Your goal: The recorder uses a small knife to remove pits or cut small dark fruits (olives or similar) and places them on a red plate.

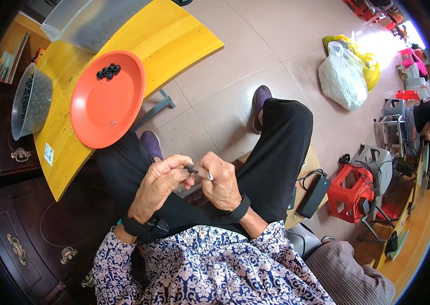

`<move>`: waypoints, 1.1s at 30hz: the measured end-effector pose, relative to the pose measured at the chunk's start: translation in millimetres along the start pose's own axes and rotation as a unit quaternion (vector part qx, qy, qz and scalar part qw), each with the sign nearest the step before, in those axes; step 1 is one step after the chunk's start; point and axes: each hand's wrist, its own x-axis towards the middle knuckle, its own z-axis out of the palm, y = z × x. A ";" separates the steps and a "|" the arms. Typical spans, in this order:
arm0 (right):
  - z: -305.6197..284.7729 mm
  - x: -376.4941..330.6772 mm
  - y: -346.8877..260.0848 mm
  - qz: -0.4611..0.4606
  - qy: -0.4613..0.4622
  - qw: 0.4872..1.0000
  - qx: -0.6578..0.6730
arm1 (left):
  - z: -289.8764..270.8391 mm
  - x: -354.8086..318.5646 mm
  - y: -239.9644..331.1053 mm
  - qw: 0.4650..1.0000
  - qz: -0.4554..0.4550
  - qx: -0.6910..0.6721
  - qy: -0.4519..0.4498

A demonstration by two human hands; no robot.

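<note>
Both our hands over lap: left hand (160, 184) pinching small dark piece (190, 168), right hand (221, 182) gripping thin metal tool (209, 176). Few black rings (108, 71) done on orange plate (107, 99); bowl (31, 101) on desk (174, 40) looks full, lots left.

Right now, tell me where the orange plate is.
In the head view the orange plate lies on the yellow board, upper left of the hands, beside the clear bowl of black parts; a few black rings sit on it.

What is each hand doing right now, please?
Left hand: closed, pinching a small dark rubber-like piece at its fingertips.
Right hand: closed on a small silvery metal pin, held against that piece.
</note>
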 end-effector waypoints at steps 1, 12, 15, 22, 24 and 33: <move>0.6 -0.2 -0.4 0.001 0.000 1.000 0.000 | -0.6 -0.1 -1.0 1.000 0.000 -0.006 0.002; 0.3 -1.6 -2.2 -0.018 -0.048 0.996 -0.077 | -1.4 0.3 -2.6 1.000 -0.010 -0.020 0.011; 0.3 -1.8 -2.4 -0.009 -0.048 0.996 -0.073 | -1.4 0.3 -2.4 1.000 -0.009 0.000 0.013; -0.3 -1.7 -2.5 -0.011 -0.049 0.996 -0.075 | -1.1 -0.1 -0.7 1.000 -0.012 0.018 0.012; 0.1 -2.5 -1.5 -0.008 -0.054 0.996 -0.069 | -2.5 0.2 -1.2 1.000 -0.014 0.021 0.012; 11.7 -0.4 25.7 0.117 0.047 0.992 -0.006 | 9.6 -11.2 6.0 0.990 -0.033 0.134 -0.025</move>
